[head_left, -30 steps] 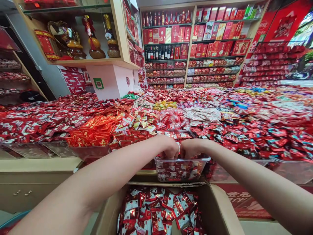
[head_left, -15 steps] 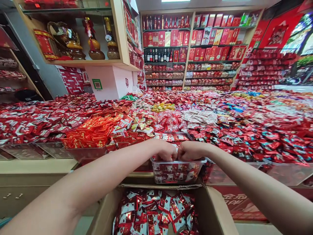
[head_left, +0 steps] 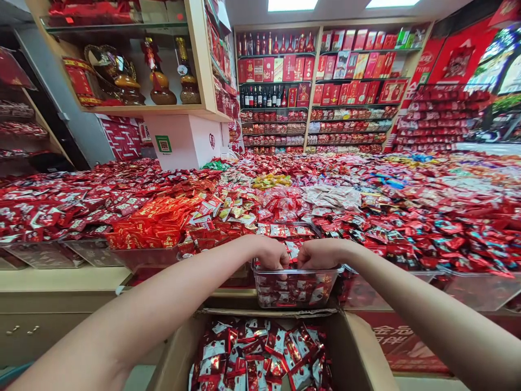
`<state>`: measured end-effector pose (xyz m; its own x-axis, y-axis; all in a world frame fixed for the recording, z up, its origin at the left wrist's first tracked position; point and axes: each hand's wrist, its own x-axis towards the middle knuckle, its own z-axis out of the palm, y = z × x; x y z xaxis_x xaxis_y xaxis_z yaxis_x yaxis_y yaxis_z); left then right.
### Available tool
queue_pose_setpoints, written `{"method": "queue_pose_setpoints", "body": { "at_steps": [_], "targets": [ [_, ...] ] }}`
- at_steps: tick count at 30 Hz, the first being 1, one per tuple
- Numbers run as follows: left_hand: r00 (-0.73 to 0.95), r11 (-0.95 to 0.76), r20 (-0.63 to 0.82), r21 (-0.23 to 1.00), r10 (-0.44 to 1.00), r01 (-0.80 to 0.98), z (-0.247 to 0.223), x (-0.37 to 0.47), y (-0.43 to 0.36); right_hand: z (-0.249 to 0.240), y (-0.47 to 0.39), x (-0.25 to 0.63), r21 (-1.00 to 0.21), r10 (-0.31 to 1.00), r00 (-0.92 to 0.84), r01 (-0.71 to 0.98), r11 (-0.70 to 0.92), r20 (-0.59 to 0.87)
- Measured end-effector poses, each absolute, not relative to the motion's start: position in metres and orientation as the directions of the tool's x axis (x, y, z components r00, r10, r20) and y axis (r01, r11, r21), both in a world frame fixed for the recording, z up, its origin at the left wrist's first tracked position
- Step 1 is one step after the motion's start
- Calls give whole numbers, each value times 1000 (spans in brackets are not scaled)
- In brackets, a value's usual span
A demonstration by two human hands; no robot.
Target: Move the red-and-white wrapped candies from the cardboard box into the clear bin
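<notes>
Two hands [head_left: 274, 255] [head_left: 321, 253] at bin rim [head_left: 315, 271], slim gap between (open carton [head_left: 366, 345] below)

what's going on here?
A person has both hands in a clear plastic bin of wrapped packets: left hand and right hand side by side, apart, fingers down among the packets. Whether either grips one can't be seen. Below the bin, an open cardboard box holds more red-and-white packets.
</notes>
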<state>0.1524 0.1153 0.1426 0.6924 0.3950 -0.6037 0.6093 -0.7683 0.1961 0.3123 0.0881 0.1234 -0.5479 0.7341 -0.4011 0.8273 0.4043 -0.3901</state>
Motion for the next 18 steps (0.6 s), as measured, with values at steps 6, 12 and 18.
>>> {"method": "queue_pose_setpoints", "body": {
  "at_steps": [6, 12, 18],
  "targets": [
    [700, -767, -606, 220, 377, 603, 146, 148, 115, 119, 88, 320, -450, 732, -562, 807, 384, -384],
    [709, -780, -554, 160, 436, 605, 160, 148, 107, 135, 84, 318, -454, 782, -535, 811, 368, -321],
    [778, -766, -283, 179, 561, 618, 185, 119, 87, 167, 81, 335, -340, 923, -383, 863, 375, 46]
  ]
}}
